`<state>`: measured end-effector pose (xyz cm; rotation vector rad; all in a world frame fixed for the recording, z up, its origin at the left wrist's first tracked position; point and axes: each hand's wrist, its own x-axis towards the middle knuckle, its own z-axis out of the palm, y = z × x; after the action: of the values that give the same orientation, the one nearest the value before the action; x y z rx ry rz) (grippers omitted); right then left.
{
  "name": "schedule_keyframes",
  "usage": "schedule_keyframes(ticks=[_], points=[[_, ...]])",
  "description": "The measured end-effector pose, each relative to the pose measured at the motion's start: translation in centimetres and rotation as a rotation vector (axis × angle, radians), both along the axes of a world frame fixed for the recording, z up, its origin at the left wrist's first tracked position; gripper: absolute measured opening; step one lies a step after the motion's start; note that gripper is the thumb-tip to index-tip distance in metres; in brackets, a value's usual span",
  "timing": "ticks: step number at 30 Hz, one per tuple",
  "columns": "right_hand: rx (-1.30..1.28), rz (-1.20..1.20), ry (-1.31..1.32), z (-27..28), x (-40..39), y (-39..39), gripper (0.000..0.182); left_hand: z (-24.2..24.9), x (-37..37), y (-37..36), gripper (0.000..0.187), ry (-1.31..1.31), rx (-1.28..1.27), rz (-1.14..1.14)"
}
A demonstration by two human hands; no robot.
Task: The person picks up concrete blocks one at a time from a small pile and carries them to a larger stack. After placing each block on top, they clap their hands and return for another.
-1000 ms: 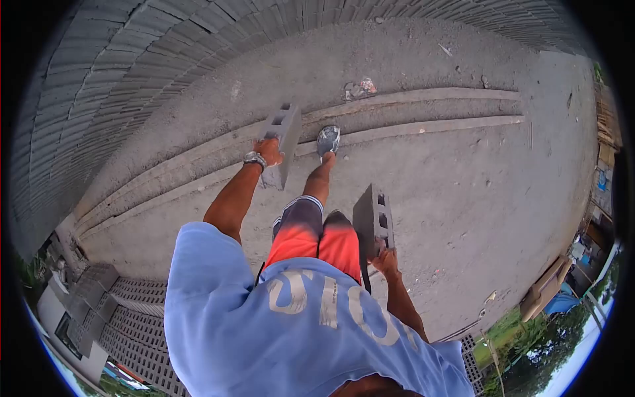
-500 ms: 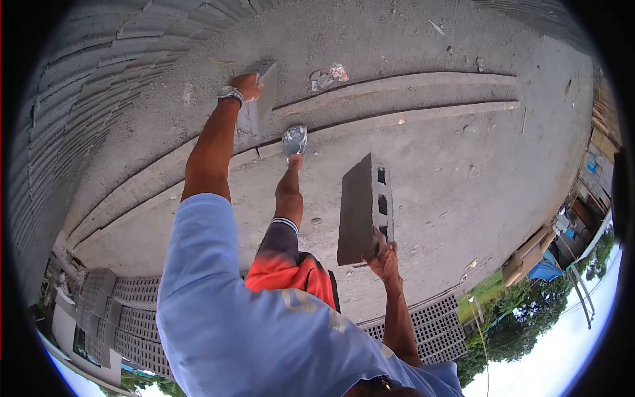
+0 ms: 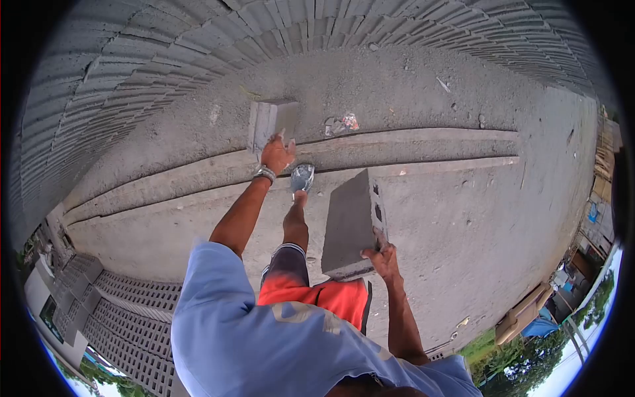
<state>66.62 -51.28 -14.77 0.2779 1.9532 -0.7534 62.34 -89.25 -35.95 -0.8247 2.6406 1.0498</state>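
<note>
A grey hollow concrete block (image 3: 349, 225) is gripped at its near end by my right hand (image 3: 385, 259). It hangs tilted beside my leg, with the holes along one side facing right. My left hand (image 3: 278, 155), a band around its wrist, has its fingers apart at the near side of a second concrete block (image 3: 272, 120). That block sits at the far edge of two long rails (image 3: 403, 135) on the ground. My foot in a grey, dusty shoe (image 3: 302, 178) is just below the left hand.
A tall wall of stacked blocks (image 3: 291, 26) curves across the far side and the left. More hollow blocks (image 3: 135, 298) are stacked at the lower left. Crumpled litter (image 3: 344, 124) lies beyond the rails. Wood and a blue tarp (image 3: 541, 323) are at the lower right.
My left hand has let go of the second block and drawn back towards me. The block in my right hand has shifted slightly left and tilted. The view has tipped up to more wall.
</note>
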Motion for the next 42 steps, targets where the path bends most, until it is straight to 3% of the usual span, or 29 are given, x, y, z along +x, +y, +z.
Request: schedule_keyframes(ticks=[1,2,3,4,6,9,12,15,19,22,25,29,33,36,37,40,42], points=[[-0.021,0.027,0.015,0.1,-1.0,0.2,0.079,0.9,3.3,3.6,0.059,-0.178,0.063,-0.025],[-0.039,0.05,0.05,0.4,-2.0,0.8,0.077,7.0,4.6,7.9,0.07,-0.385,0.296,0.084],[-0.054,0.069,0.099,0.9,-3.1,1.4,0.076,1.5,10.5,12.0,0.08,-0.406,0.677,0.102],[-0.033,0.127,0.138,2.0,-4.0,2.3,0.077,6.7,12.3,16.3,0.084,-0.698,0.987,0.526],[0.009,0.239,0.234,5.0,-7.4,3.0,0.078,12.0,12.0,24.4,0.077,-0.751,1.466,0.754],[0.014,0.441,0.305,14.5,-11.0,3.9,0.079,19.4,9.6,31.0,0.065,-0.394,1.904,0.936],[0.079,0.632,0.539,24.9,-12.5,5.3,0.076,22.8,5.9,37.0,0.059,-0.031,1.859,0.806],[0.115,0.684,0.834,33.3,-13.9,8.4,0.072,34.3,-0.2,38.1,0.061,0.181,1.912,0.689],[-0.025,0.616,1.426,43.6,-14.0,11.1,0.073,42.7,-9.1,37.3,0.067,0.466,1.847,0.444],[-0.154,0.574,1.791,50.3,-15.5,11.5,0.068,52.1,-15.0,35.8,0.057,0.781,1.685,0.182],[-0.165,0.466,2.027,54.0,-18.2,10.8,0.065,57.0,-21.3,33.2,0.04,1.009,1.331,-0.014],[-0.173,0.369,2.27,59.5,-22.9,7.8,0.062,66.2,-29.1,28.8,0.04,1.2,1.111,-0.121],[-0.247,0.377,2.379,67.1,-30.9,3.7,0.057,75.7,-36.6,23.7,0.047,1.294,1.144,-0.253],[-0.395,0.414,2.206,75.3,-39.7,-0.9,0.056,83.0,-43.0,19.1,0.061,1.225,1.056,-0.177],[-0.227,0.416,1.993,78.8,-43.0,-2.3,0.045,84.2,-44.7,17.2,0.063,1.16,0.93,-0.166],[-0.095,0.532,1.983,85.6,-53.9,-7.6,0.034,86.3,-47.4,11.8,0.075,0.941,0.375,-0.168],[-0.072,0.563,2.014,88.1,-57.7,-10.1,0.028,85.2,-45.5,11.7,0.077,1.184,0.141,-0.06]])
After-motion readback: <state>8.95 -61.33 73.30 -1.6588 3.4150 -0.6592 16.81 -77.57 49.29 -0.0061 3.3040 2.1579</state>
